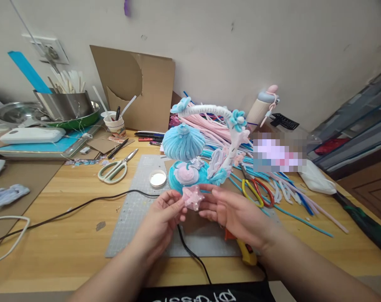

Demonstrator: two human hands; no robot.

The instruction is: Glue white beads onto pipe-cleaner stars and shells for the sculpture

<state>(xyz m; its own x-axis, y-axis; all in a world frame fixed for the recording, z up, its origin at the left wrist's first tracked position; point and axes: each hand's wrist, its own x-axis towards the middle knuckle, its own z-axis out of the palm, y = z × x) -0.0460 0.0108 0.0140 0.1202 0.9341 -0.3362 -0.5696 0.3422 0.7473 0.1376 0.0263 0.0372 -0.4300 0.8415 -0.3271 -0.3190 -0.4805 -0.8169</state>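
Between my two hands is a small pink star with pale dots on its tips (193, 198). My left hand (168, 209) pinches its left side between thumb and fingers. At the star's right edge, the fingers of my right hand (226, 207) are curved and slightly apart; whether they grip it cannot be made out. Just behind stands a fuzzy craft piece with a round blue base (173, 178), a white arch (209, 110) with blue flowers, and a blue shell shape (183, 142) hanging under the arch.
A grey cutting mat (130, 222) lies beneath, with a white round lid (158, 178). Green-handled scissors (113, 172) lie left; yellow-and-red-handled ones (256, 193) right. A yellow-and-orange tool (247, 253) and black cable (190, 249) are near my wrists. Pipe cleaners (291, 188) spread behind and right.
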